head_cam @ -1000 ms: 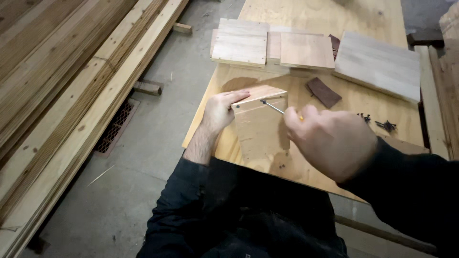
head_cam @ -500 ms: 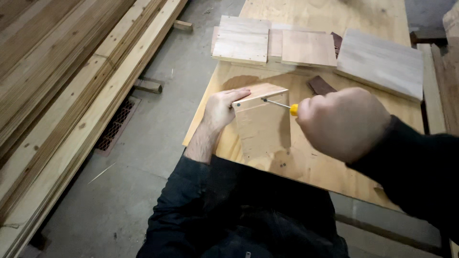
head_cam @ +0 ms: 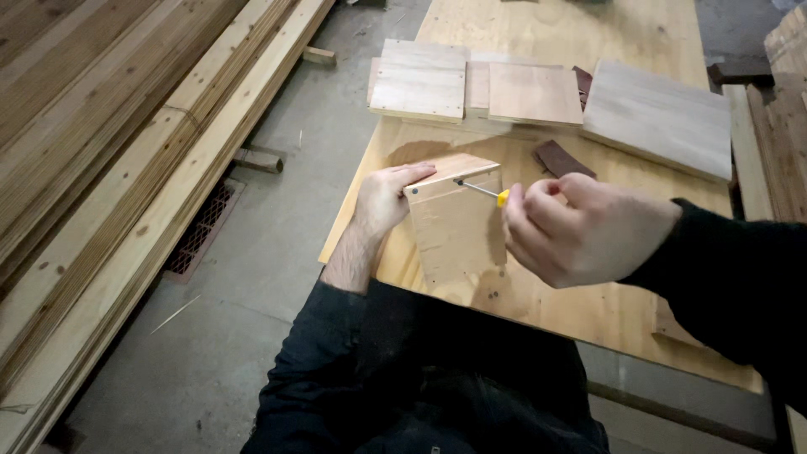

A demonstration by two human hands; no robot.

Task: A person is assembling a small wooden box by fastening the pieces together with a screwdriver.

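Observation:
A small wooden box [head_cam: 456,223] made of pale boards stands on the plywood table [head_cam: 588,303]. My left hand [head_cam: 385,198] presses flat against its left side and steadies it. My right hand [head_cam: 580,227] is closed around a screwdriver [head_cam: 487,193] with a yellow handle. The thin metal shaft points left and its tip rests at a screw near the box's upper edge. A second screw head shows at the box's upper left corner.
Several square wooden panels [head_cam: 420,80] lie at the table's far side, with a larger pale board [head_cam: 660,118] to the right and a dark brown piece [head_cam: 561,158] beside it. Long timber planks [head_cam: 101,160] are stacked on the floor at left, near a floor grate [head_cam: 200,229].
My right hand has shifted a little to the right and turned, and the screwdriver's yellow handle now shows. The left hand stays on the box.

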